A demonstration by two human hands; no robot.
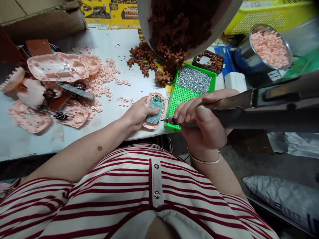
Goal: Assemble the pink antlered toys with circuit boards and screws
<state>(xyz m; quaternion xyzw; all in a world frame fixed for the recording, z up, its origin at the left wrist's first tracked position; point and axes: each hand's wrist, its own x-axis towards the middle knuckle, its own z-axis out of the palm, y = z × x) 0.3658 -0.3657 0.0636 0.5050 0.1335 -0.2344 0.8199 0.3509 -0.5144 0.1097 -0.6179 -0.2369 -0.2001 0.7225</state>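
A pink plastic shell [163, 98] with a green circuit board [156, 117] inside lies at the table's front edge. My left hand [139, 114] grips the shell's left side, its thumb pressed on the board. My right hand [204, 122] is wrapped round a dark electric screwdriver [236, 114], which points left. The thin bit reaches the lower right edge of the shell; whether a screw sits under it is too small to tell. Just right of the shell, partly beneath my right hand, is a green tray [183, 94] with silvery screws [194, 79] in its upper part.
Pink shells [57, 68] with wires and many small pink pieces [107, 76] cover the left side. A white tub [224, 20] of brown parts [174, 31] leans in at the top. A metal bowl [287, 49] of pink pieces and a yellow basket [239, 21] stand upper right.
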